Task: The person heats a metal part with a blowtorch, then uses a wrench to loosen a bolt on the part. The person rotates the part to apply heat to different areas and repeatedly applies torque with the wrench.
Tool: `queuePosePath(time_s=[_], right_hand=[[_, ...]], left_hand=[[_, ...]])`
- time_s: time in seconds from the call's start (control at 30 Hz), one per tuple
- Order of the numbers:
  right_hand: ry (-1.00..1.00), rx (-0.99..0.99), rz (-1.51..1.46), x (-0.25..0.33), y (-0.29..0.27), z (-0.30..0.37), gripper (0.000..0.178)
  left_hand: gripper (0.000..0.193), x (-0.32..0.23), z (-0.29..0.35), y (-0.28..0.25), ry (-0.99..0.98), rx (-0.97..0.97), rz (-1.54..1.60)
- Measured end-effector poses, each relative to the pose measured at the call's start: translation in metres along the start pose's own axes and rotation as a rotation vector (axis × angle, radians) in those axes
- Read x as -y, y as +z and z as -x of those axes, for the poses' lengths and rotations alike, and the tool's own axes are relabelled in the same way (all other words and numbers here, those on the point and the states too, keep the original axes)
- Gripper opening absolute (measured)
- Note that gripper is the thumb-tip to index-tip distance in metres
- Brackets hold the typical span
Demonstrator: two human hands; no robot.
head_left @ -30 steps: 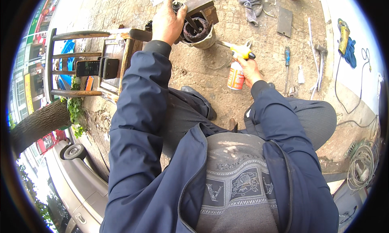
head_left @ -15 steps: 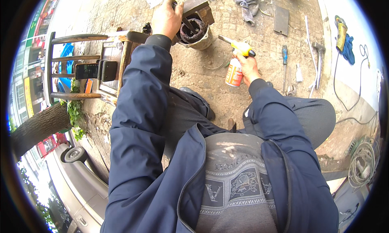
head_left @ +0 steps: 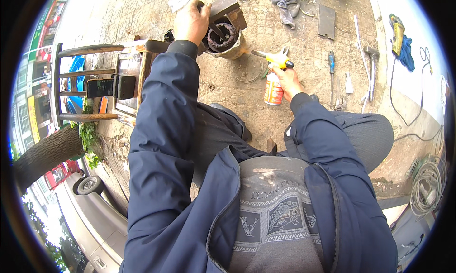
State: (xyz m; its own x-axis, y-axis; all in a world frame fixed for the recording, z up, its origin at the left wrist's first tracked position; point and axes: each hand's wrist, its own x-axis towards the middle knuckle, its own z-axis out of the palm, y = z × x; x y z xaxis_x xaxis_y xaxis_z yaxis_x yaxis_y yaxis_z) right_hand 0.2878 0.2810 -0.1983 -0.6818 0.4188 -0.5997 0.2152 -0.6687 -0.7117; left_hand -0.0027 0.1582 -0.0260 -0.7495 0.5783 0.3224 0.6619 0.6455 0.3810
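My left hand (head_left: 192,23) is closed around a dark rod-like tool (head_left: 217,31), whose lower end reaches into a dark, charred-looking ring-shaped part (head_left: 231,37). That part sits in the mouth of a worn pot (head_left: 236,51), with a dark metal block (head_left: 227,8) beside it. My right hand (head_left: 289,81) grips a gas torch: its yellow head (head_left: 279,59) is fixed on a red-and-white can (head_left: 272,92). The torch nozzle points left toward the pot, apart from it. No flame can be made out.
A wooden chair (head_left: 90,75) holding a phone (head_left: 100,88) stands on the left. To the right lie a blue-handled screwdriver (head_left: 332,64), a hammer (head_left: 373,66), a flat metal plate (head_left: 326,22) and a power tool (head_left: 398,38). A grey cloth (head_left: 286,8) lies farther off.
The torch in my right hand has come slightly lower and closer to me, its nozzle still toward the pot. My left hand stays on the rod-like tool.
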Motion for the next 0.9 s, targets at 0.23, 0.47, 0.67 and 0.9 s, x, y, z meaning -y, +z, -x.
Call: queuePosePath(time_s=[0.23, 0.47, 0.67, 0.9], right_hand=[[-0.051, 0.026, -0.02, 0.002, 0.002, 0.002, 0.028], [-0.028, 0.005, -0.051, 0.007, 0.001, 0.004, 0.03], [0.028, 0.058, -0.057, 0.0, -0.003, 0.008, 0.031], [-0.026, 0.076, -0.008, -0.001, -0.003, 0.015, 0.032]], left_hand=[[0.034, -0.004, 0.002, -0.002, 0.014, 0.003, 0.007], [0.034, -0.002, 0.002, -0.001, -0.011, 0.004, 0.034], [0.034, -0.001, 0.0, 0.0, -0.023, 0.003, 0.017], [0.033, 0.001, -0.002, 0.004, -0.045, 0.004, 0.012]])
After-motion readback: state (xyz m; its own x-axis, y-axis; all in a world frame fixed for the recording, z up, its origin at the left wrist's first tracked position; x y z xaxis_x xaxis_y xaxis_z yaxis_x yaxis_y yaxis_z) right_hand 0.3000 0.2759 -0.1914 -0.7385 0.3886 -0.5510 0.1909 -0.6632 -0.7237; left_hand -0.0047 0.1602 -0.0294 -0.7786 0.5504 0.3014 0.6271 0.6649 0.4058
